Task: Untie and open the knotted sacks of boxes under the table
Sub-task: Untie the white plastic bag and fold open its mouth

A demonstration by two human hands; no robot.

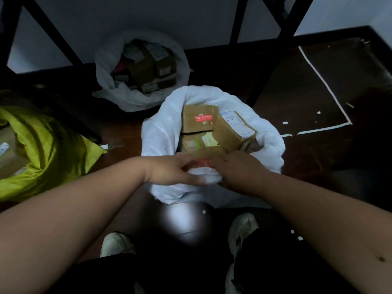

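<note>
White sack (161,132) rim, left hand (169,169) and right hand (237,168) fingers pinching it

Thin white plastic sack (161,132) (matt cardboard boxes (199,118))

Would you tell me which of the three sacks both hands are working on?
The near white sack; the far white sack and yellow-green sack lie untouched.

My view: both forearms bare, no sleeves, no watch or rings seen. Left hand (174,169), right hand (237,168). Dark trousers (191,272). White sneakers: left (115,244), right (241,229).
</note>
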